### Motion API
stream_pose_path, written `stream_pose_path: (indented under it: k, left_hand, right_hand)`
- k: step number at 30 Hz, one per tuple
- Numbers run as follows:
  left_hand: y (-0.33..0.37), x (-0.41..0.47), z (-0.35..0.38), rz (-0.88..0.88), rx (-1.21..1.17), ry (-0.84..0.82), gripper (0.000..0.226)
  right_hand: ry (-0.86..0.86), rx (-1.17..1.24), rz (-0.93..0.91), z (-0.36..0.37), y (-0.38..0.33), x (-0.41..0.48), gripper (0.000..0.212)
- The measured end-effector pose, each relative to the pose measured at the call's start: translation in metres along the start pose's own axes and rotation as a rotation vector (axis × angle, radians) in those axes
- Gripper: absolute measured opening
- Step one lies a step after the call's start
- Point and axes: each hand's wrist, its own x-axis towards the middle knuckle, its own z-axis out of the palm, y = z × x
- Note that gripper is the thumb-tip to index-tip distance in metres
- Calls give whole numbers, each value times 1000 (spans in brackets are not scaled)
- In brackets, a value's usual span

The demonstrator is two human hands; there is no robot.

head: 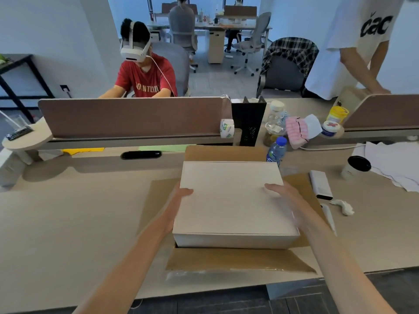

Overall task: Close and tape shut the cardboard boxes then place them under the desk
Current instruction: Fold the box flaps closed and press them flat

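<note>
four brown flaps of the cardboard box [238,259] lie spread flat and open on the tabletop [68,223]. the box stands near the tabletop's front edge, a little right of its middle. its front flap reaches that edge and carries a strip of shiny clear tape along its outer side. a white box [233,200], plain and closed, sits in the opening and fills it almost wholly. its top stands above the flaps, and a dark gap shows at its front left corner.

the left grip [181,196] holds the white box at its left side, thumb on the top face and fingers hidden behind the edge. the right grip [281,196], blurred, holds the right side in the same way, thumb over the top.

a roll of tape [227,131] stands on edge by the divider at the tabletop's back edge, beside a black mesh holder [248,123]. a water bottle [276,151] with a blue cap stands just beyond the box's back right corner. behind it is a glass jar [273,130] with something dark in its bottom. toward the right edge stands a paper cup [357,169] under a black lid; what it holds cannot be seen. near the back right stand a yellow canister [337,114] and a white-lidded tub [331,129], both closed.
</note>
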Motion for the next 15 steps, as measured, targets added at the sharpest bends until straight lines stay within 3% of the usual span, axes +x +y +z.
stream_pose_path:
  k: [3,6,9,15]
  left_hand:
    - [-14,1,-3,-61,26,1,34]
    - [-21,4,-2,-45,203,32,67]
    - [-22,6,2,-28,357,85,65]
    - [-30,18,-25,-99,545,174,69]
  right_hand:
    - [53,-132,35,10,22,17,33]
    - [99,-418,73,23,40,28,42]
    - [87,-598,103,32,46,31,73]
    - [97,-580,66,54,40,40,63]
